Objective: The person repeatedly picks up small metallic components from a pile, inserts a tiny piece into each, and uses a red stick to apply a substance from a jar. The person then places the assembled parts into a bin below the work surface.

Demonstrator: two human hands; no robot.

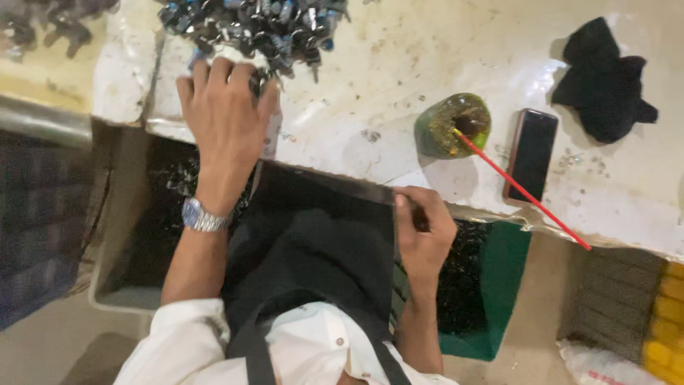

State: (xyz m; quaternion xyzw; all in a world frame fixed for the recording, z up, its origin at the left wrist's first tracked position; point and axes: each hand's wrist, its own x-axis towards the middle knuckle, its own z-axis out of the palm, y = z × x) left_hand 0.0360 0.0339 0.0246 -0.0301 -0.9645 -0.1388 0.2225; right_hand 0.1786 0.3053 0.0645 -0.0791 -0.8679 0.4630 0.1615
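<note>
Left hand, silver watch on its wrist, lies palm-down with fingers curled into the near edge of a heap of small dark metal parts at the far left of the stained worktable; whether it grasps any, cannot tell. Right hand, nearer, pinches the top edge of a black apron. Further right: 1 green pot with a red stick, 1 dark phone, 1 black cloth.
</note>
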